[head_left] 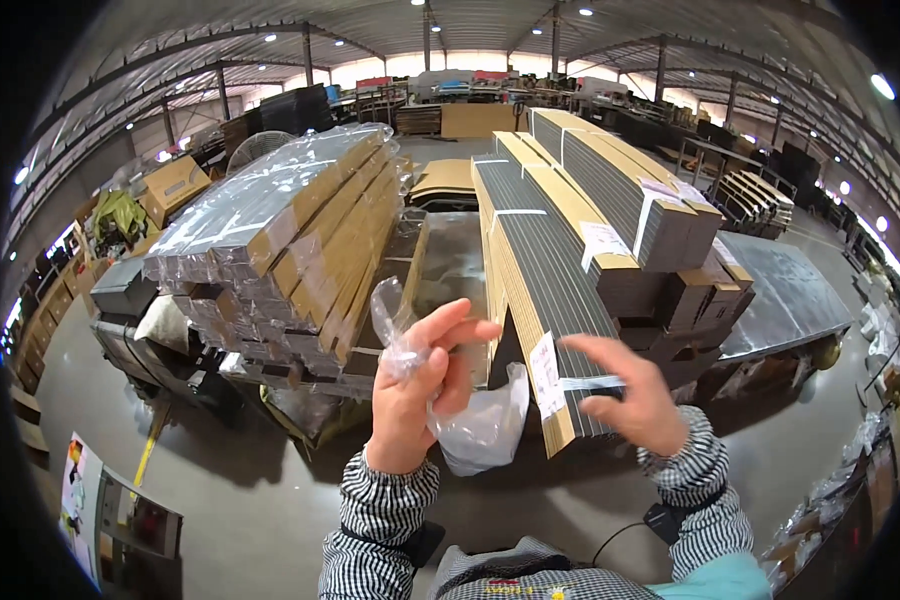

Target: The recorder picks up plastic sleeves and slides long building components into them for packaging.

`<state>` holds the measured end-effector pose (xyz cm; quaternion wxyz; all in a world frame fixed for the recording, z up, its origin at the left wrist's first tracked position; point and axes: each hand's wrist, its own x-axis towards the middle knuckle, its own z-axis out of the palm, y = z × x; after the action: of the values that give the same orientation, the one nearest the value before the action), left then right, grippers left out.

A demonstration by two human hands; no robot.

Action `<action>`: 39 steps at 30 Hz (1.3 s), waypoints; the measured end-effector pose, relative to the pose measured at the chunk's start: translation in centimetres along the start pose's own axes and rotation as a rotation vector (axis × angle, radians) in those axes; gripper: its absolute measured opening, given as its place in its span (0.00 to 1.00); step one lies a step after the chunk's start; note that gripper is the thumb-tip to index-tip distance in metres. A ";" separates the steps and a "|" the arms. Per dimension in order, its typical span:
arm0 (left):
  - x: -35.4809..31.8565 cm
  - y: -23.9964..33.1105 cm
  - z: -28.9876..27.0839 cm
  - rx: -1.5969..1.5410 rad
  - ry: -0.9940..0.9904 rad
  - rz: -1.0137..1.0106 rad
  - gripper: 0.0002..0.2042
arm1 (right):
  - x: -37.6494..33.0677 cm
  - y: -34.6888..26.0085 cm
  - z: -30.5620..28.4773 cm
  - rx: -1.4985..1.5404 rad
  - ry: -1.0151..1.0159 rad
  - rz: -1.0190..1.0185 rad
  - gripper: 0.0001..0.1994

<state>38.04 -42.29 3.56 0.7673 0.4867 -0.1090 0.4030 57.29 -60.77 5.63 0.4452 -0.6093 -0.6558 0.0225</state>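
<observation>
While the left hand [410, 385] pinched a crumpled clear plastic bag [475, 425], whose contents could not be made out, the right hand [630, 400] hovered just beside it, fingers spread and holding nothing. Beyond both hands, wrapped strip bundles [280, 240] and banded corrugated stacks [560, 260] lay on a desk [780, 290] in a warehouse.

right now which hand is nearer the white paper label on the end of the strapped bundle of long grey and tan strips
Right. The right hand hovers just right of the white paper label; the left hand, pinching a crumpled clear plastic bag, is farther left.
</observation>
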 end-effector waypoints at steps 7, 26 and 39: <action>-1.7 1.0 3.5 0.171 0.338 0.298 0.30 | -1.7 -2.0 5.0 -0.041 0.184 -0.437 0.15; -2.5 -6.9 5.5 0.541 0.021 0.641 0.28 | -5.4 -0.6 0.5 0.454 0.116 0.145 0.12; -7.3 -6.0 5.3 0.427 -0.045 -0.151 0.07 | -9.3 -1.4 0.8 0.774 0.356 -0.240 0.15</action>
<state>38.80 -51.68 -1.81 0.6720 0.6538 -0.0015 0.3476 54.38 -68.34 0.78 0.7459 -0.3119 -0.5783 0.1093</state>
